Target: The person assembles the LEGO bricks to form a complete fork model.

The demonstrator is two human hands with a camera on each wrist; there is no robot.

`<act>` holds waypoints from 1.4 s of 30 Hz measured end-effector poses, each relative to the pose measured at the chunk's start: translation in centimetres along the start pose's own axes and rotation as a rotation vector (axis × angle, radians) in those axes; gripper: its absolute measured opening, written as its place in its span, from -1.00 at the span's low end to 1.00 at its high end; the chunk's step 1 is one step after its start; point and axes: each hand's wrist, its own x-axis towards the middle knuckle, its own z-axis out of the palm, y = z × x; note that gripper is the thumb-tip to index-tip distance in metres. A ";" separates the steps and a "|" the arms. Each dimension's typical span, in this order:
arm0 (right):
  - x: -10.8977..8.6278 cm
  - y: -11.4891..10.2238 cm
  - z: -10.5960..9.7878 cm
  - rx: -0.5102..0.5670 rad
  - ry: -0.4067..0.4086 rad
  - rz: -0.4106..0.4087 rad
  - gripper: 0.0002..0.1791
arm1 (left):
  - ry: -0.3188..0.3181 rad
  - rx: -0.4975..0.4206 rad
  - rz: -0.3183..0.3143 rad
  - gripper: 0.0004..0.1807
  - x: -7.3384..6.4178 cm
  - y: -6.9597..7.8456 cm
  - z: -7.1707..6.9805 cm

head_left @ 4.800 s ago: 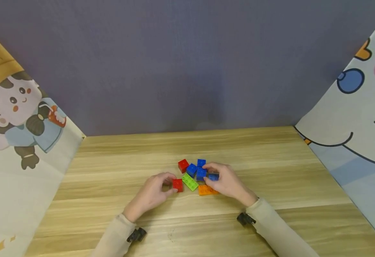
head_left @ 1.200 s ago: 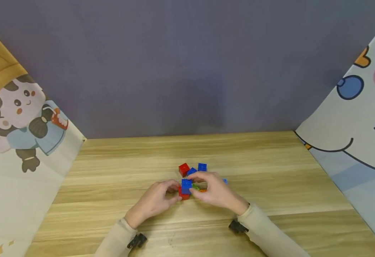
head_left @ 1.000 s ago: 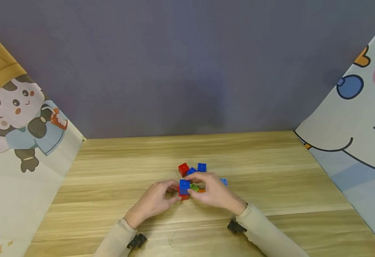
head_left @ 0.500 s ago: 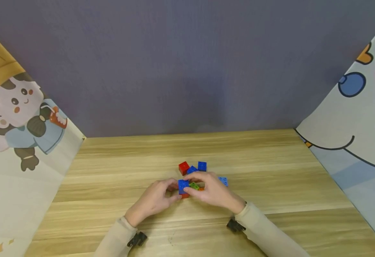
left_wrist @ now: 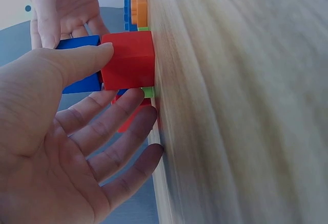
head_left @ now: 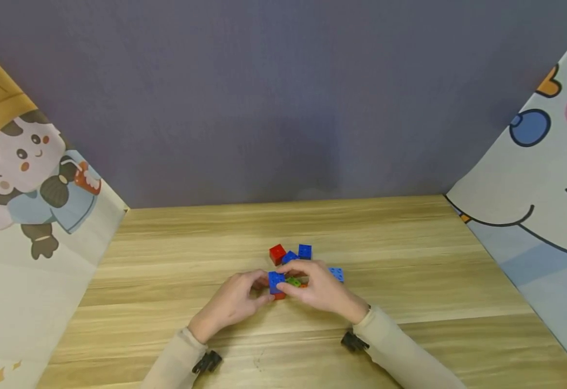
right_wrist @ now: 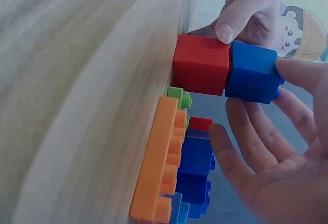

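Two pinches meet midway between the left and right edges of the tabletop [head_left: 191, 232], well in from its back edge. The left hand [head_left: 232, 302] pinches the red block [head_left: 279, 296], lower fingers spread; the blue block [head_left: 276, 282] sits atop it, pinched by the right hand [head_left: 324, 289]. Uneven pressing might seat blue crooked; a slack left grip might let red skid. The right wrist view reveals a thin gap between both blocks, lost from the head, plus the orange brick [right_wrist: 154, 162], mostly covered there.

left sleeve [head_left: 174, 361]: plain beige | right sleeve [head_left: 405, 350]: same | left wrist device [head_left: 207, 362]: small, black | right wrist device [head_left: 354, 341]: same
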 end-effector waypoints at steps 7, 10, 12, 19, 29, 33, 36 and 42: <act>-0.1 0.3 0.2 -0.077 0.030 -0.072 -0.68 | 0.009 0.008 -0.004 -0.77 0.0 0.1 0.0; -0.1 0.4 0.3 -0.111 0.047 -0.103 -0.67 | 0.013 0.010 -0.002 -0.76 -0.1 0.0 0.0; -0.1 0.5 0.3 -0.117 0.054 -0.112 -0.68 | 0.016 0.011 0.000 -0.76 -0.1 0.0 0.0; -0.1 0.2 0.4 -0.068 0.056 -0.122 -0.70 | 0.017 0.007 0.003 -0.76 -0.1 0.0 -0.1; -0.2 0.1 0.4 0.045 0.033 -0.018 -0.70 | 0.004 -0.002 0.002 -0.77 -0.2 0.1 0.0; -0.2 -0.1 0.4 0.049 0.033 0.005 -0.70 | 0.003 -0.008 0.003 -0.78 -0.2 0.1 0.0; -0.1 -0.4 0.4 0.042 0.038 0.022 -0.70 | 0.008 0.000 0.008 -0.80 -0.2 0.1 0.0; 0.0 -0.5 0.3 0.028 0.036 0.047 -0.71 | 0.004 0.003 0.013 -0.81 -0.2 0.1 0.0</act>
